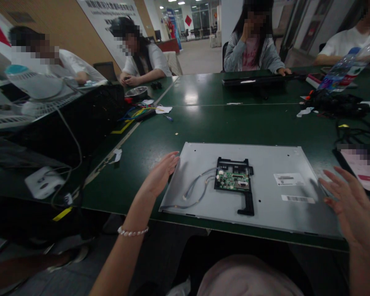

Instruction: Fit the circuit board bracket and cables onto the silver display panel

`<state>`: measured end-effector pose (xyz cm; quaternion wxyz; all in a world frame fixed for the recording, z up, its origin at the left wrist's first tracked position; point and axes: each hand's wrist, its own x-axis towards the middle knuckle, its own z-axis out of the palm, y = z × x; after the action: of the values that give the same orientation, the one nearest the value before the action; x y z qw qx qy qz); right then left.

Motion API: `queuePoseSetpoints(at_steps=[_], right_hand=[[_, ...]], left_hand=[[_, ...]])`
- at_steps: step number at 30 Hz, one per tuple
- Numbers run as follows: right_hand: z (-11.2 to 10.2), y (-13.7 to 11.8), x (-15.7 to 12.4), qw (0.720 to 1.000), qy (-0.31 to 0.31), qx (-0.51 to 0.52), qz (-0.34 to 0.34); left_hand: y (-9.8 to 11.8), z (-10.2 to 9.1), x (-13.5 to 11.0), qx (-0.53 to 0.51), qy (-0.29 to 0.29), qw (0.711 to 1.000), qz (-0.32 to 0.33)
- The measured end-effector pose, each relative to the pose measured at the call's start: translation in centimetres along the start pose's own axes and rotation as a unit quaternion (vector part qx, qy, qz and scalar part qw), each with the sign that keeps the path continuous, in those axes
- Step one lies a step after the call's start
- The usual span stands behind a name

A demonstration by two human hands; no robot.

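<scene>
Tabletop (203, 123): dark green, with a pale seam running across it; it carries everything worked on here.
Metal panel (271, 209): grey, lying flat at the near edge of the tabletop, back side up, between the two hands.
Left hand (160, 174): at the panel's left edge, fingers stretched out and close together; the grip is slack and holds nothing. Contact with the edge cannot be told for sure.
Right hand (345, 197): just beside the right edge, fingers spread and lightly curved; this grip is wide and bare too — touching or only near, I cannot say.
Hands about the panel: judged as setting or squaring it, or preparing to take hold. To shift it, both grips would need to close on opposite edges evenly, clear of the parts on top.
Black bracket (249, 203): near the panel's middle, an arm reaching toward the near side.
Circuit board (231, 179): green, seated within the bracket.
Labels (288, 179): two white ones, right of the bracket.
Cables (195, 181): thin and grey, trailing left from the board — loose enough to snag.
</scene>
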<state>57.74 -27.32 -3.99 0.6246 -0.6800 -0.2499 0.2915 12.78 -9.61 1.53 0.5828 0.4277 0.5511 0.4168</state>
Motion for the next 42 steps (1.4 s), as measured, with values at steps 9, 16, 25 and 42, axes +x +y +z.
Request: queuePoseSetpoints(at_steps=[9,16,25,42], right_hand=[[-0.6,1.3,0.8,0.994,0.014,-0.105,-0.033],[-1.1,1.4,0.6,0.994,-0.005,-0.104,-0.025],[-0.7,0.8,0.2,0.995,0.006,-0.09,-0.034],[-0.1,0.4,-0.1,0.987,0.035,-0.147,-0.054]], left_hand=[[-0.1,0.7,-1.1,-0.001,-0.007,1.0,0.012],[-0.8,-1.2,-2.1,-0.031,-0.022,0.999,-0.003],[-0.3,-0.2,-2.8,-0.023,-0.006,1.0,-0.004],[-0.7,0.4,-3.2,-0.034,-0.029,0.999,0.008]])
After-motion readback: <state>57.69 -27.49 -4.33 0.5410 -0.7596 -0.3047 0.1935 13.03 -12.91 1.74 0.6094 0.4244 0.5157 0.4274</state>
